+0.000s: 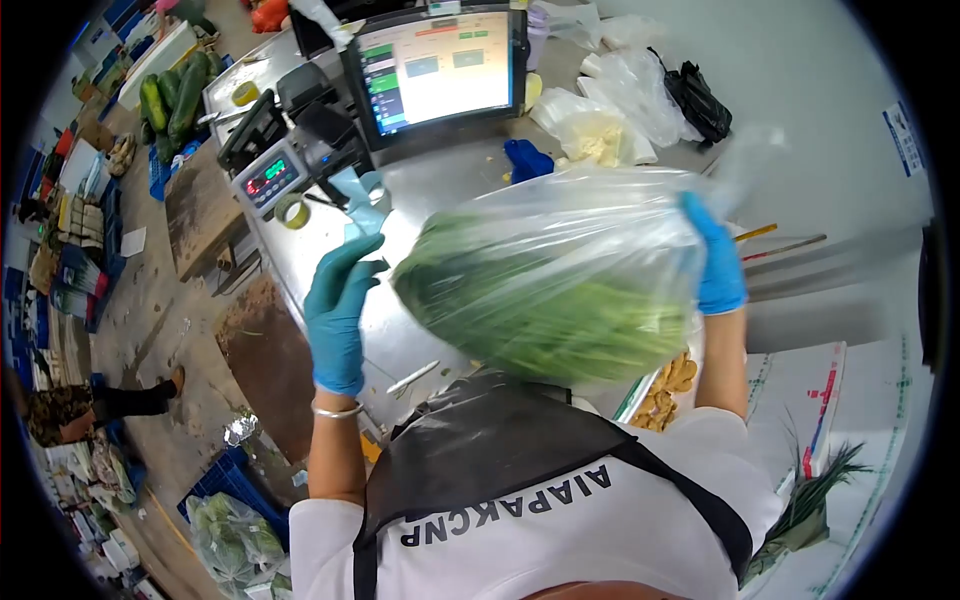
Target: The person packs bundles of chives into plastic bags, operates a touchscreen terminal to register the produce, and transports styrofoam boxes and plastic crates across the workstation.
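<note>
Greens (560, 320) are bagged but not tied (AFAICT), clear bag (600, 200) gripped by R hand (714, 255), L hand (340, 305) empty w/ fingers spread.

The bag of greens (575, 270) is clear, glossy, creased plastic; the worktop (400, 335) is smooth, shiny metal, with crumpled plastic bags (642, 95) toward its far right corner. The gloves (338, 345) look smooth and rubbery, the apron (465, 440) faintly glossy, the shirt (570, 545) matt cloth.
</note>
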A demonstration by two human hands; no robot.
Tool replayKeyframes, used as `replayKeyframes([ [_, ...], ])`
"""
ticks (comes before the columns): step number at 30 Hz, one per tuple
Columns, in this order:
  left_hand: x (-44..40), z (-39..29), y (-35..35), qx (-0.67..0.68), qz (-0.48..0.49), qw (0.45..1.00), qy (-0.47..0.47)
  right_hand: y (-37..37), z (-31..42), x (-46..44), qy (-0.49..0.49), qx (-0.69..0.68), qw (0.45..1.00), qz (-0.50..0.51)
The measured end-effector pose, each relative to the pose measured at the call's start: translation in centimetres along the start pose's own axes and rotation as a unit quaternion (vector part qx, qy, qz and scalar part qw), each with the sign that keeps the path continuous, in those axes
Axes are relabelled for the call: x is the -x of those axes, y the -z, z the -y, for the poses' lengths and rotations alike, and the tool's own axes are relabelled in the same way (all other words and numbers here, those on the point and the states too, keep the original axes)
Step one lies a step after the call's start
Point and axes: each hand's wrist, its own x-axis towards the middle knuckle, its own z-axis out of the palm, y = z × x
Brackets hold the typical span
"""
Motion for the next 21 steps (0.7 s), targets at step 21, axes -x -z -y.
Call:
replayKeyframes([
  [21, -3.0, 11.4, -5.3, -0.12, -0.189, 0.927, 0.301, 34.2, -1.6, -54.9, 0.212, 0.459, 0.759, -0.41],
])
